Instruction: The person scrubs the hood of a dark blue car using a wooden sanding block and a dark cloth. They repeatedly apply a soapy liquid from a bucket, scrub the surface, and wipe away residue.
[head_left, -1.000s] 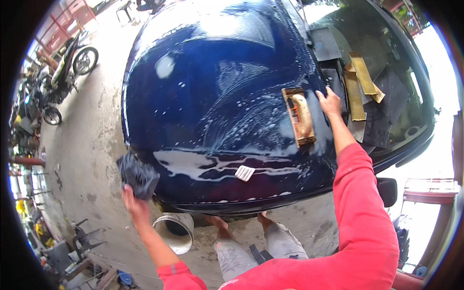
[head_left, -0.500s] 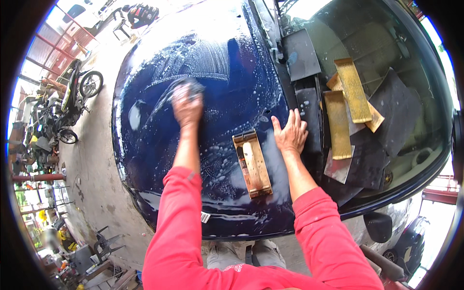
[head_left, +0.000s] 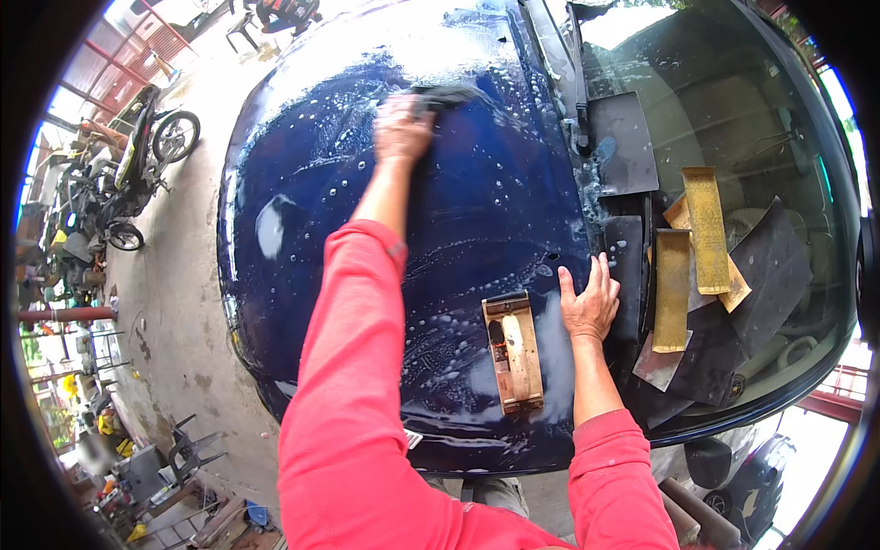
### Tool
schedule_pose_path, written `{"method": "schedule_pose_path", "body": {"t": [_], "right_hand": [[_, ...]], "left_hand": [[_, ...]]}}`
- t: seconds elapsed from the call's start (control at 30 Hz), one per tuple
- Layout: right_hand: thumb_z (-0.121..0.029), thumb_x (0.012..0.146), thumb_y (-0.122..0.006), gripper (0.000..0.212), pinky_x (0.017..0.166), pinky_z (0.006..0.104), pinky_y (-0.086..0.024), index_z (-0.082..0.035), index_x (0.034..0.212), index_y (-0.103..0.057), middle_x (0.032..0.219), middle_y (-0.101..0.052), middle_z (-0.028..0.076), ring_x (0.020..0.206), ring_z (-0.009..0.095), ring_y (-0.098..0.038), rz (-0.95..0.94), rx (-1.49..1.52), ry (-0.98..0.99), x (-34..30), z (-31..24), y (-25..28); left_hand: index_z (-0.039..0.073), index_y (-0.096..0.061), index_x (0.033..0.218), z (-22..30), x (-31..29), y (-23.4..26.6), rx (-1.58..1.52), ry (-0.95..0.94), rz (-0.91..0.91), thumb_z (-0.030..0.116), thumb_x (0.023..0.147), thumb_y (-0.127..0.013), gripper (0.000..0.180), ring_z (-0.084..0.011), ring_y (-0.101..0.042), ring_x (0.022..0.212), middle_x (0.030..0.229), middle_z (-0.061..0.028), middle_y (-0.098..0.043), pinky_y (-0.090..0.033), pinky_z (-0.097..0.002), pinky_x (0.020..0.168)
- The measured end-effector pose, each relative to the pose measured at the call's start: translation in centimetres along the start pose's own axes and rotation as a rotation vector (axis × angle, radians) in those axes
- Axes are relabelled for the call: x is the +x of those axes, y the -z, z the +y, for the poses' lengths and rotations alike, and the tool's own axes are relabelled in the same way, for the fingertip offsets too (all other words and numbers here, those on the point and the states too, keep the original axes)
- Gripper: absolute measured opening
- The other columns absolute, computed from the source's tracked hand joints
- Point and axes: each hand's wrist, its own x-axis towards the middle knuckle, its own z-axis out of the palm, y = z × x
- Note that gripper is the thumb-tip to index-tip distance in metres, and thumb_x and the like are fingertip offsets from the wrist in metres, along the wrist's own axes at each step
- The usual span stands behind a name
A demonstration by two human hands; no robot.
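We note left hand (head_left: 401,128) grasping dark cloth (head_left: 447,96) on blue car hood (head_left: 477,197); right hand (head_left: 589,304), unclenched, fingers spread, at hood's rear edge

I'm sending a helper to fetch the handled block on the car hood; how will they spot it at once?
Find the wet, dark-blue hood, then the right hand at its windshield-side edge. To that hand's left, slightly nearer the person, lies the block, a brown rectangle. Unlike the yellow strips over the windshield, it carries a long, pale, raised handle.
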Motion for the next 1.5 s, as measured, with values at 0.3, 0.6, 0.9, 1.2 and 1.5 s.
{"method": "schedule_pose_path", "body": {"t": [0.3,0.6,0.9,1.2,1.5], "right_hand": [[-0.071,0.1,-0.062,0.081,0.106,0.0527,-0.05,-0.01,0.153,-0.058,0.17,-0.049,0.005,0.136,0.033,-0.056,0.004,-0.008,-0.013,-0.1,-0.2,0.0],[-0.072,0.1,-0.061,0.081,0.106,0.056,-0.05,-0.011,0.154,-0.056,0.171,-0.047,0.007,0.137,0.034,-0.056,-0.051,0.009,-0.042,0.2,-0.2,0.6],[-0.077,0.098,-0.06,0.086,0.108,0.0565,-0.049,-0.01,0.152,-0.058,0.171,-0.047,0.008,0.136,0.036,-0.056,-0.054,0.115,-0.014,0.0,1.3,0.1],[-0.074,0.1,-0.06,0.106,0.135,0.0471,-0.025,-0.001,0.171,-0.03,0.177,-0.031,0.023,0.166,0.039,-0.027,-0.098,0.309,0.123,8.9,-4.7,-3.0],[-0.077,0.101,-0.054,0.105,0.133,0.0471,-0.029,-0.002,0.171,-0.03,0.173,-0.039,0.023,0.163,0.04,-0.032,-0.049,0.08,0.113,9.5,-6.1,-2.6]], "left_hand": [[0.002,-0.058,0.151,-17.1,-27.2,15.6,-0.078,0.404,0.096,0.035,0.104,-0.074,0.06,-0.0501,-0.051,0.146,0.155,-0.0311,-0.055,-0.042,-0.0532,0.123],[0.0,-0.063,0.146,14.7,-32.4,28.5,-0.18,0.394,-0.099,0.04,0.089,-0.088,0.073,-0.0376,-0.065,0.123,0.133,-0.0196,-0.07,-0.049,-0.0505,0.113],[-0.004,-0.034,0.169,29.6,-34.3,22.3,-0.456,0.296,-0.095,0.005,0.097,-0.066,0.079,-0.0454,-0.061,0.142,0.156,-0.0342,-0.056,-0.05,-0.044,0.119],[0.008,-0.059,0.15,7.2,-23.9,20.7,-2.137,0.944,0.083,0.051,0.118,-0.039,0.057,-0.0329,-0.075,0.108,0.127,-0.0136,-0.075,-0.064,-0.0506,0.093],[0.003,-0.054,0.157,2.0,-19.8,15.9,-1.113,0.773,-0.02,0.015,0.11,-0.063,0.049,-0.0124,-0.065,0.073,0.105,-0.0082,-0.072,-0.056,-0.029,0.067]]}}
